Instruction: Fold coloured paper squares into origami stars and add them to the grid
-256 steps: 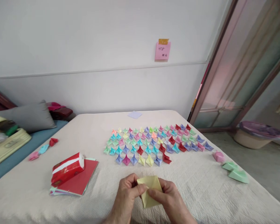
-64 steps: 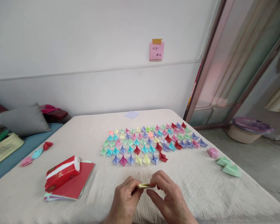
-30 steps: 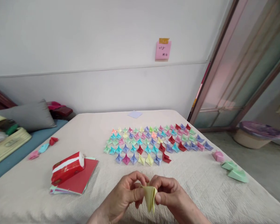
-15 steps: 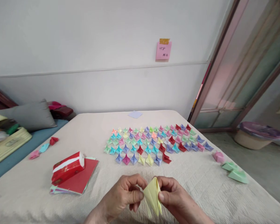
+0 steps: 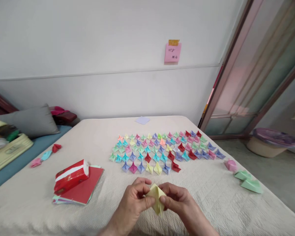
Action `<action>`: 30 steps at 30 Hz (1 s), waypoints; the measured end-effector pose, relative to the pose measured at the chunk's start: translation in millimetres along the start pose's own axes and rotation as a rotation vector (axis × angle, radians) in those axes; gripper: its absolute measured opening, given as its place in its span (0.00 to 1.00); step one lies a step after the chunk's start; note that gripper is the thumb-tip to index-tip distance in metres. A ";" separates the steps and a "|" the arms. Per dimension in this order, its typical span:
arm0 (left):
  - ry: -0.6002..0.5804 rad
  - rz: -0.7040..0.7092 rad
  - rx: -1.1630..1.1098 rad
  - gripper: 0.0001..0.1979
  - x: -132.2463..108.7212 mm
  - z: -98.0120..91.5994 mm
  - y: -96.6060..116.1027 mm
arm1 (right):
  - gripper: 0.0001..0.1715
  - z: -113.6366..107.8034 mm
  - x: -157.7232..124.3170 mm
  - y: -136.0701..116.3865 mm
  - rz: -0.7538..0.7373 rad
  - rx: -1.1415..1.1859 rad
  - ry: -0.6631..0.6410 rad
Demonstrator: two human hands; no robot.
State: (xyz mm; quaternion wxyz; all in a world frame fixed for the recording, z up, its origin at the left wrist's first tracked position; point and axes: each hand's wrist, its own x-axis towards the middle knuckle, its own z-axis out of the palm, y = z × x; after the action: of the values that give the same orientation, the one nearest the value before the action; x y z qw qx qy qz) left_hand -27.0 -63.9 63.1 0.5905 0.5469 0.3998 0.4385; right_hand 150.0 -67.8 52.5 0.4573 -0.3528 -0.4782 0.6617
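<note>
As hands (image 5: 132, 200) pinch, yellow paper (image 5: 157, 192) points lengthwise downward.

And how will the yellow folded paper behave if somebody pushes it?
The yellow folded paper is probably very light, being thin sheet material. Its creased folds likely stiffen it somewhat, though the pointed ends could bend easily.

We count two hands (image 5: 134, 200), one yellow folded paper (image 5: 157, 196), seven origami boats (image 5: 149, 168) in the nearest row; farther rows (image 5: 147, 158) too crowded to tally. At left, three paper folds (image 5: 46, 156), one tissue pack (image 5: 71, 176), one paper stack (image 5: 88, 188); at right, one pink fold (image 5: 231, 165), two green folds (image 5: 251, 186). One lavender sheet (image 5: 142, 120), one sticky note (image 5: 172, 53), one bin (image 5: 263, 147).
</note>
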 end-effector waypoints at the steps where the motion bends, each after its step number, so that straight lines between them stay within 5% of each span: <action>1: 0.024 -0.001 -0.016 0.08 0.8 1.9 -3.7 | 0.15 -0.2 -0.4 2.8 -0.013 -0.070 0.037; 8: 0.177 -0.025 -0.193 0.20 1.2 14.5 -27.0 | 0.11 5.8 -3.9 13.3 -0.115 -0.216 0.253; 13: 0.056 -0.116 -0.095 0.10 0.5 10.3 -18.0 | 0.11 8.5 -3.9 7.4 -0.053 -0.150 0.207; 21: 0.123 -0.108 0.024 0.11 0.7 7.4 -19.3 | 0.16 4.5 2.7 13.2 0.143 -0.141 0.126; 26: 0.092 -0.100 -0.078 0.15 -0.1 8.5 -18.3 | 0.18 -2.0 3.9 14.0 0.090 -0.120 0.199; 30: 0.131 -0.026 -0.067 0.09 -1.7 9.5 -15.1 | 0.15 -0.7 2.3 12.5 0.017 -0.102 0.221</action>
State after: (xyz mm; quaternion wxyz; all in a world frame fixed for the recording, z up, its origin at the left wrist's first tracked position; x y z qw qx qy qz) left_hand -17.3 -68.5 48.9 0.5868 0.4917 0.4297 0.4788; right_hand 146.5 -67.0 40.3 0.4831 -0.4505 -0.4547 0.5974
